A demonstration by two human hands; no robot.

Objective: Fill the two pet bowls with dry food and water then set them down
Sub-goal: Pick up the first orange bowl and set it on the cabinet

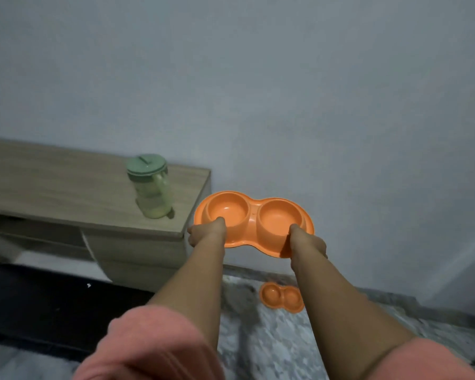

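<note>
I see my left hand (207, 231) and right hand (307, 242) each gripping the near rim of an empty orange double pet bowl (254, 218), held above the floor.

Fingers of both hands hidden under double bowl (254, 220); jar (151, 187) contents blurred.

I log these colours. Double pet bowl (254, 223), held up: plain bright orange, both wells the same orange, no pattern. Second double bowl (282, 297) on the floor: same plain orange. Jar (153, 192) on the cabinet: clear body showing pale yellow-green, lid (146, 165) dull sage green. Cabinet top (66, 187): light brown wood grain, streaked lengthwise. Wall (258, 91): flat pale grey-blue, unpatterned. Floor (272, 338): mottled grey and white, marble-like. Sleeves (154, 344): salmon pink, plain. A black area (39, 305) lies lower left.
</note>
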